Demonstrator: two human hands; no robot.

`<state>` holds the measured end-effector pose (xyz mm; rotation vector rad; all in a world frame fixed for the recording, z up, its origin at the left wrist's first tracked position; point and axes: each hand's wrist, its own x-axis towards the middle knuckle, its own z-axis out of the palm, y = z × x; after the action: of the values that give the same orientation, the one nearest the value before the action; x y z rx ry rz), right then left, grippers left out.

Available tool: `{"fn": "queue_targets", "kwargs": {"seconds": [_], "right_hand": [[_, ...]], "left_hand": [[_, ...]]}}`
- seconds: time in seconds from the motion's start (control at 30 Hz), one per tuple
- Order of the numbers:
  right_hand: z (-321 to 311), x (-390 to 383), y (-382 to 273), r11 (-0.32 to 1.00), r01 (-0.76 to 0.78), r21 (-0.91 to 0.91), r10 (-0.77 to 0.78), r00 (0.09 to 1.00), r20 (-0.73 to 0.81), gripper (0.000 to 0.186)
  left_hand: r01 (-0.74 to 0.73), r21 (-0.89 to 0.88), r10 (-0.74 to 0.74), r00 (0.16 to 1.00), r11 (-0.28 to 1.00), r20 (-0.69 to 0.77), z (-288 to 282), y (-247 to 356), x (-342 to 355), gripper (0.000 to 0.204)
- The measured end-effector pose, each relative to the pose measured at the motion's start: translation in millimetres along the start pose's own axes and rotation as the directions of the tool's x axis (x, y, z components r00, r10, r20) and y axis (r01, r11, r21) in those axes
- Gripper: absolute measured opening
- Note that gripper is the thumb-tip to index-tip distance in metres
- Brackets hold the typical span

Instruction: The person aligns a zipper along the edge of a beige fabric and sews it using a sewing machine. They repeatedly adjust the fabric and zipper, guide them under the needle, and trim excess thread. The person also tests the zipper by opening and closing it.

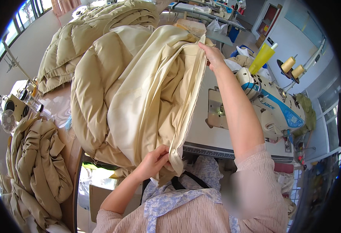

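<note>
A puffy beige quilted jacket [96, 89] with a pale cream lining [133, 97] lies bunched across the sewing table in front of me. Along its right edge a zipper [191, 91] runs in a long straight line. My right hand [213, 56] pinches the far end of that zipper edge, arm stretched forward. At the near end, close to my body, my left hand [155, 161] grips the lower corner of the same edge between thumb and fingers. The zipper edge is held taut between both hands.
Right of the jacket stands a white and blue sewing machine [271, 101] with a yellow bottle-shaped piece [263, 58] on top and thread cones [289, 64] beyond. More beige quilted pieces [92, 33] are piled far left. Beige cloth [38, 163] and a small fan [8, 120] sit at left.
</note>
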<state>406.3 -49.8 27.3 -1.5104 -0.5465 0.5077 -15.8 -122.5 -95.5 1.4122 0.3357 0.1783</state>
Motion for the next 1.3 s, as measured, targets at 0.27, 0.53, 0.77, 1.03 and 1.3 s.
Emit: {"fn": "queue_targets", "kwargs": {"seconds": [0.27,0.53,0.77,1.03,1.3], "right_hand": [[-11,-56,-28,-0.019,0.098,-0.995,0.026,0.995,0.098,0.074],[89,-312,-8,0.372,0.922,0.105,-0.51,0.109,0.853,0.043],[0,-272,0,0.759,0.588,-0.28,-0.364,0.739,0.566,0.043],[-59,-283,44,0.745,0.559,-0.363,-0.227,0.725,0.65,0.035],[-2,-348,16,0.62,0.756,-0.207,-0.271,0.455,0.848,0.026]], "left_hand": [[0.104,0.173,-0.042,0.944,0.979,-0.328,-42,34,-135,0.019],[-0.161,0.369,0.204,0.976,0.915,-0.081,-44,83,-96,0.012],[0.038,0.435,0.016,0.992,0.9,-0.121,-75,76,-96,0.012],[0.043,0.606,-0.071,0.997,0.794,0.022,-60,136,-62,0.017],[0.068,0.448,-0.27,0.874,0.891,0.404,-44,142,-20,0.017]]}}
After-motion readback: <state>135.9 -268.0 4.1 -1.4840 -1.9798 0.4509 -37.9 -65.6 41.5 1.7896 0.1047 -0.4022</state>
